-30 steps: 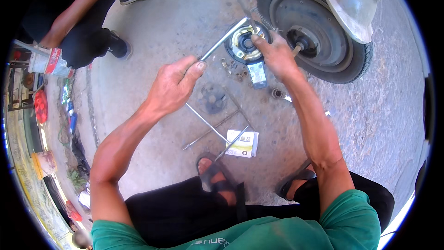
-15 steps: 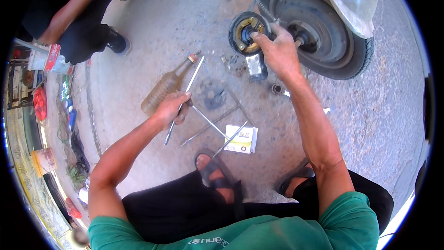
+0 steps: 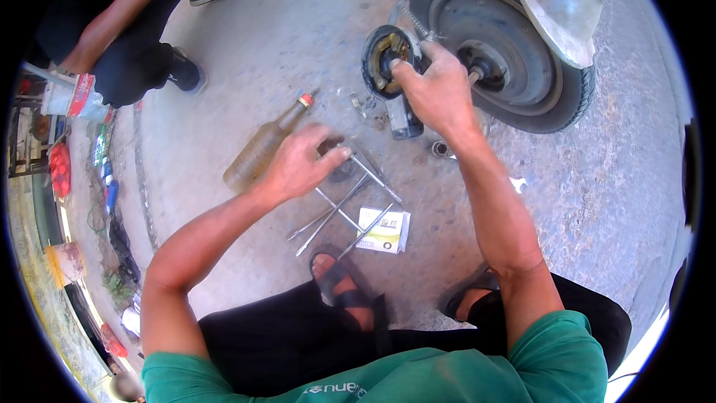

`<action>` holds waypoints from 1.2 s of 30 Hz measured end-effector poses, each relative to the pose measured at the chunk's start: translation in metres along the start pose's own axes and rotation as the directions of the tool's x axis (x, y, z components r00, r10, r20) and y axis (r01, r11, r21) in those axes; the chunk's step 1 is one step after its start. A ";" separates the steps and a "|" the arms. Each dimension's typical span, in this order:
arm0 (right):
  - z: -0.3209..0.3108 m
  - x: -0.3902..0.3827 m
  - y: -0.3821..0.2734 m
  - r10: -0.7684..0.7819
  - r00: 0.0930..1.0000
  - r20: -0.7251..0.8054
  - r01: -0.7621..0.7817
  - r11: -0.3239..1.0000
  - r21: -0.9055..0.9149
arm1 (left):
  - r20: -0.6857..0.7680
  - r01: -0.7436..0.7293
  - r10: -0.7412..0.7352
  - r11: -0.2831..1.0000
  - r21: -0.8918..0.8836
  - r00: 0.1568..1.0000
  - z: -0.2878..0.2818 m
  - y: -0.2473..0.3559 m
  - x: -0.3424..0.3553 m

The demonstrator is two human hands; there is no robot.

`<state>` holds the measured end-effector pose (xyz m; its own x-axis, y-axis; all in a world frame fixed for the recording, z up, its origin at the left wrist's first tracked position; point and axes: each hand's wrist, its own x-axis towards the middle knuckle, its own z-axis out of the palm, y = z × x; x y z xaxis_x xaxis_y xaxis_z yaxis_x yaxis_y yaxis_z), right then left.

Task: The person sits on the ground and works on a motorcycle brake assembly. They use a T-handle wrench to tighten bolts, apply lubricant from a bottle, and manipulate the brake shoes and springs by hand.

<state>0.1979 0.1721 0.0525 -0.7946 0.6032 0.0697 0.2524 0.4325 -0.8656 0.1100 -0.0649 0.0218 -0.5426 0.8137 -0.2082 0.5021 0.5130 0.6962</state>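
Note:
My right hand [image 3: 441, 93] grips a round brake plate [image 3: 384, 78] by its edge, thumb near the hub; brake shoes show on its face. A spring-wrapped cable [image 3: 412, 19] runs up from the plate. My left hand [image 3: 302, 160], slightly blurred, is spread just above several metal rods, its thumb close to the end of a T-handle wrench [image 3: 379, 180] on the ground. A second T-shaped wrench [image 3: 347, 218] lies beside it, partly over a small white and yellow box [image 3: 384, 231]. Left of that hand lies a brown bottle [image 3: 261, 148] with a red cap.
A wheel [image 3: 507, 52] with a bare axle stands at the upper right under a pale fender [image 3: 563, 0]. Below the brake plate are a dark block [image 3: 403, 119] and a socket [image 3: 441, 149]. A spanner [image 3: 518, 184] lies farther right. Another person's shoe [image 3: 186, 73] is at upper left.
My left hand has moved right and let go of the T-handle wrench, which now lies on the ground among the rods. My right hand still holds the brake plate, now turned slightly.

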 end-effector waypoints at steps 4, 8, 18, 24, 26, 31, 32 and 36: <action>0.003 0.000 -0.012 0.048 0.998 0.050 -0.045 0.997 -0.065 | -0.134 -0.149 0.149 0.989 0.008 0.980 -0.007 0.058 0.029; 0.010 0.005 -0.010 0.048 0.997 0.062 -0.036 0.982 -0.183 | -0.166 -0.156 0.192 0.966 0.207 0.967 0.006 0.071 0.045; 0.013 0.004 -0.009 0.085 0.995 0.050 -0.073 0.976 -0.206 | -0.176 -0.019 0.046 0.989 0.149 0.983 0.011 0.080 0.057; 0.015 0.004 -0.012 0.125 0.991 0.051 -0.118 0.984 -0.135 | -0.243 -0.015 0.010 1.000 -0.022 0.970 0.017 0.082 0.056; 0.018 0.004 -0.010 0.113 0.993 0.043 -0.106 0.985 -0.133 | -0.275 -0.047 0.008 0.990 -0.134 0.961 0.021 0.075 0.060; 0.020 0.000 -0.022 0.139 0.982 0.126 -0.125 0.986 -0.108 | -0.290 0.001 -0.055 0.984 -0.181 0.955 0.011 0.073 0.062; 0.019 -0.001 -0.021 0.154 0.977 0.147 -0.140 0.985 -0.101 | -0.305 -0.031 -0.028 0.982 -0.186 0.952 0.014 0.067 0.066; 0.026 -0.006 -0.026 0.134 0.974 0.182 -0.121 0.989 -0.080 | -0.300 0.017 -0.062 0.989 -0.149 0.952 0.008 0.059 0.064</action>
<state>0.1816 0.1405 0.0617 -0.8407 0.5236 -0.1382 0.3902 0.4089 -0.8250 0.1101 0.0193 0.0438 -0.7496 0.6610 -0.0349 0.3871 0.4806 0.7869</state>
